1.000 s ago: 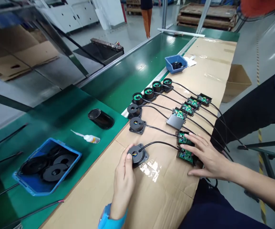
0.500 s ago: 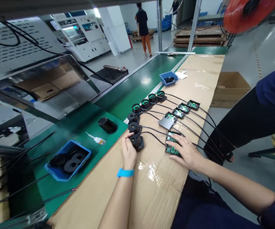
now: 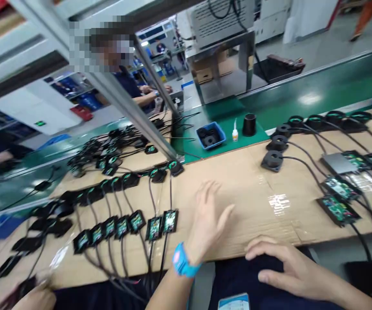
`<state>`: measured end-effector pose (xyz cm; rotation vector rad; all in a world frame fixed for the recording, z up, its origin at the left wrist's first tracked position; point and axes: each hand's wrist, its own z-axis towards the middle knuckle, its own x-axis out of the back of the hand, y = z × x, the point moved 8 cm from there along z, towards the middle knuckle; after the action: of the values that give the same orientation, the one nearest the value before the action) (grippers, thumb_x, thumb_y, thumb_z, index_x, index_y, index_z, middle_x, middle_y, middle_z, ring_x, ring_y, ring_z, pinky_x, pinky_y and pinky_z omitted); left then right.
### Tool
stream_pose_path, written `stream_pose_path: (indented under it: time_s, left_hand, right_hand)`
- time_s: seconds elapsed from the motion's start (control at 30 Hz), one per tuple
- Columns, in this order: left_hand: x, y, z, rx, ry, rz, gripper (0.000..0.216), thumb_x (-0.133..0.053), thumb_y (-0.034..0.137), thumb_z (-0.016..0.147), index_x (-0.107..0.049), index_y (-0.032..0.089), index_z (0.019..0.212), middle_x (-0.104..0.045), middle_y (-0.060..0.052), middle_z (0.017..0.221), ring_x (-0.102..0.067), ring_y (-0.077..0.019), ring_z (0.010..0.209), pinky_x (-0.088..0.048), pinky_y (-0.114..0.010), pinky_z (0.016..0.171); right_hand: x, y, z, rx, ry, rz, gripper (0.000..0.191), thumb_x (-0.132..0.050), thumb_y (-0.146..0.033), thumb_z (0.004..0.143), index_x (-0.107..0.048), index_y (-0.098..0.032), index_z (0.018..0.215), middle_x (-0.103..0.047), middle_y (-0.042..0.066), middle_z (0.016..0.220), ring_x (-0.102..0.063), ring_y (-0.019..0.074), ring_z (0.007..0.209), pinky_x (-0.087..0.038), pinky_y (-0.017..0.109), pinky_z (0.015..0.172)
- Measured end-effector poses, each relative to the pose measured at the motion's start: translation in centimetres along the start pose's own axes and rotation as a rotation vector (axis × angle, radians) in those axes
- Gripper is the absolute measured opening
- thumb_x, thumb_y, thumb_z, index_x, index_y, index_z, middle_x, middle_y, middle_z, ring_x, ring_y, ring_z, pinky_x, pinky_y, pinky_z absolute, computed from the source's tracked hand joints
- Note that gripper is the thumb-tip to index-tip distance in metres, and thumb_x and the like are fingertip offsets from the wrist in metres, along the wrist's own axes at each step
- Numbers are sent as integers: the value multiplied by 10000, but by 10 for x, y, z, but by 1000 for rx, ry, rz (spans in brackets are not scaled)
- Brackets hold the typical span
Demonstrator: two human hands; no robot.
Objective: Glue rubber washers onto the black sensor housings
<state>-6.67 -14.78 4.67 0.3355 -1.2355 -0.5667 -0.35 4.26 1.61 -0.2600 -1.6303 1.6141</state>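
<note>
My left hand (image 3: 207, 219), with a blue band at the wrist, hovers over or rests on the cardboard with its fingers spread, holding nothing. By the table's front edge is my right hand (image 3: 281, 265), empty, thumb and fingers apart. To its right, a circuit board in a black case (image 3: 339, 209) lies with others, cabled to round black housings (image 3: 272, 159). A flat grey cover (image 3: 337, 163) sits over part of one case. Left of my left hand stands another row of cased circuit boards (image 3: 170, 220), wired to black housings with green inside (image 3: 174, 167).
Beyond the cardboard (image 3: 237, 172) are a blue bin (image 3: 211, 135) of black rings, a small white bottle (image 3: 235, 133) and a black cup (image 3: 249, 125). A metal post (image 3: 134, 112) rises at left. A co-worker's hand (image 3: 37, 297) is at lower left; another person (image 3: 130, 86) works opposite.
The view has swung left, bringing in the second row of boards and co-workers. My left hand has come off a black housing, and my right hand off the circuit boards.
</note>
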Motion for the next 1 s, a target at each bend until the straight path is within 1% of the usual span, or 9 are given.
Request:
stream_pose_path:
  time_s: [0.1, 0.17, 0.23, 0.37, 0.5, 0.6, 0.7, 0.83, 1.0]
  left_hand:
    - [72, -62, -83, 314, 156, 226, 610, -555, 603, 938, -526, 176, 1373, -604, -204, 1318, -537, -395, 1294, -399, -658, 1095]
    - [103, -100, -125, 481, 191, 344, 579, -514, 624, 942, -599, 160, 1279, -633, -208, 1181, -559, -435, 1203, -404, -713, 1021]
    - [121, -130, -150, 589, 195, 423, 546, -485, 626, 946, -677, 159, 1152, -623, -224, 1165, -540, -473, 1178, -381, -763, 978]
    - [128, -164, -162, 633, 151, 447, 508, -484, 624, 939, -739, 184, 941, -615, -215, 1160, -522, -473, 1189, -386, -743, 977]
    - [110, -170, -157, 528, 55, 312, 405, -524, 549, 982, -708, 189, 999, -670, -105, 1097, -611, -291, 1131, -476, -561, 1020]
    - [101, -169, -144, 417, -15, 175, 358, -569, 489, 995, -667, 174, 1134, -694, -69, 1140, -655, -218, 1099, -529, -481, 1006]
    - [109, -188, -105, 374, 13, 109, 358, -598, 460, 987, -645, 181, 1207, -676, -86, 1225, -662, -221, 1100, -560, -470, 978]
    - [126, -238, -15, 403, 126, 112, 477, -650, 419, 958, -553, 199, 1370, -568, -119, 1420, -609, -272, 1226, -552, -515, 1009]
    - [112, -267, 61, 441, 24, 140, 427, -649, 437, 961, -597, 177, 1296, -666, -94, 1240, -680, -217, 1051, -596, -448, 911]
  right_hand:
    - [-50, -13, 21, -66, -336, 294, 362, -710, -449, 929, -705, -247, 1229, -724, 91, 1250, -704, 234, 1152, -564, 389, 1014]
    - [-90, -7, 30, -158, -489, 454, 490, -764, -488, 866, -697, -233, 1279, -706, 107, 1309, -674, 260, 1215, -514, 429, 1082]
    - [-139, 12, 34, -381, -597, 617, 651, -827, -525, 779, -671, -223, 1335, -682, 115, 1365, -636, 273, 1284, -458, 434, 1144]
    - [-228, 30, 58, -556, -602, 724, 821, -795, -602, 780, -572, -158, 1434, -584, 182, 1477, -558, 279, 1383, -406, 434, 1182]
    - [-274, 16, 94, -572, -460, 840, 814, -748, -670, 779, -571, -183, 1406, -632, 122, 1399, -561, 234, 1354, -389, 380, 1177]
    - [-273, 4, 106, -542, -316, 879, 732, -633, -777, 786, -678, -155, 1169, -698, 102, 1223, -610, 239, 1237, -410, 370, 1133]
    - [-255, 1, 102, -509, -197, 853, 663, -526, -808, 830, -664, -163, 899, -725, 91, 1010, -630, 243, 1106, -413, 395, 1096]
    - [-226, 1, 91, -412, -170, 786, 567, -452, -752, 917, -571, -198, 908, -646, 6, 717, -644, 191, 827, -481, 375, 959]
    - [-177, 3, 88, -249, -176, 637, 436, -416, -609, 1020, -542, -202, 929, -520, -50, 646, -529, 106, 586, -458, 220, 632]
